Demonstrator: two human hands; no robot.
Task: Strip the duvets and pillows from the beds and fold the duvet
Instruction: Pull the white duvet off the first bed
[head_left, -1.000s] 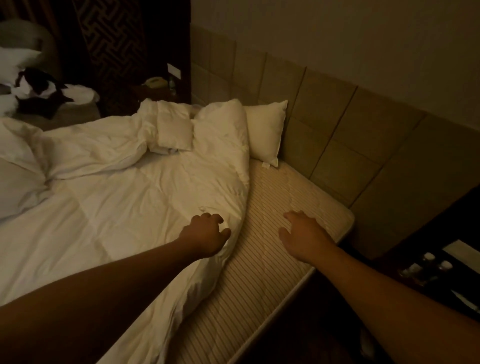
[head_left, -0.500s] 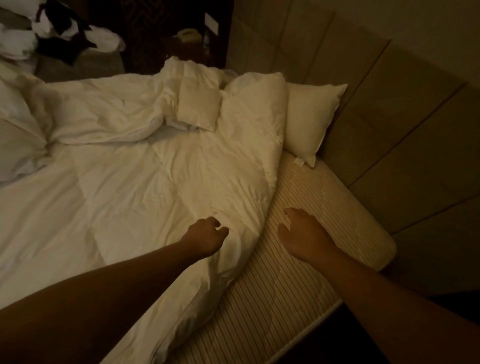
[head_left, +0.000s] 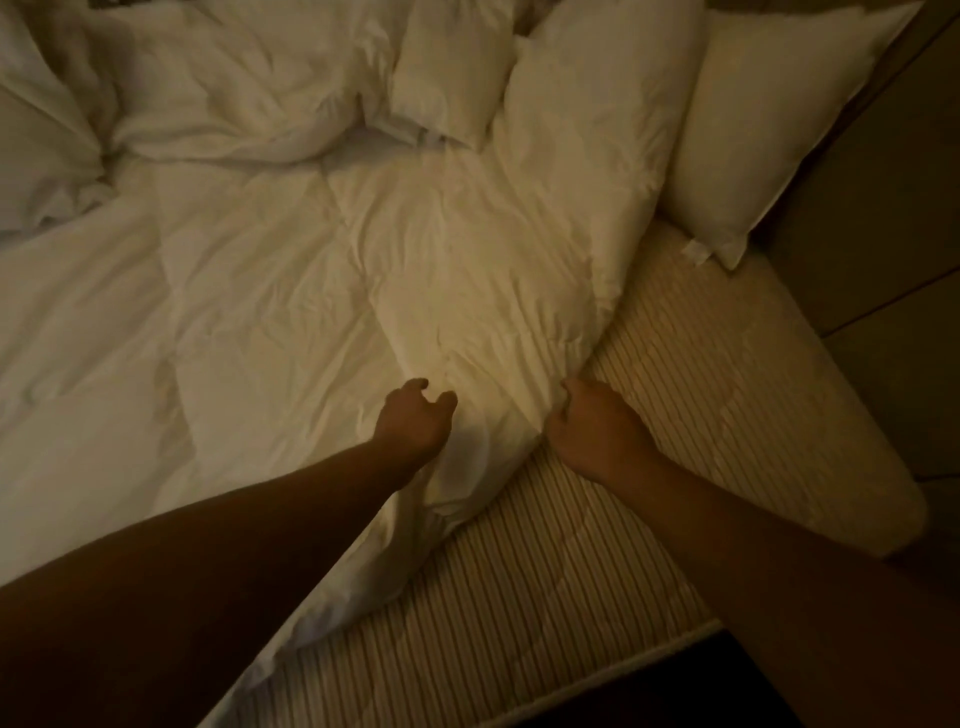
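Now the right hand (head_left: 592, 431) grips the duvet (head_left: 291, 270) edge — left hand (head_left: 413, 423), fingers curled, rests atop it

Both bare forearms reach forward from the lower corners of the head view, converging toward the middle, the left arm in deeper shadow than the right. The left hand (head_left: 413, 423) is seen from the back, wrist straight, fingers loosely curled with thumb and forefinger parted and the fingertips pointing down; whether they pinch anything cannot be told. The right hand (head_left: 592, 423) lies just beside it but apart, knuckles up, fingers curled under into a closed fist with the thumb tucked against the forefinger on its left edge, closed round a fold of fabric.
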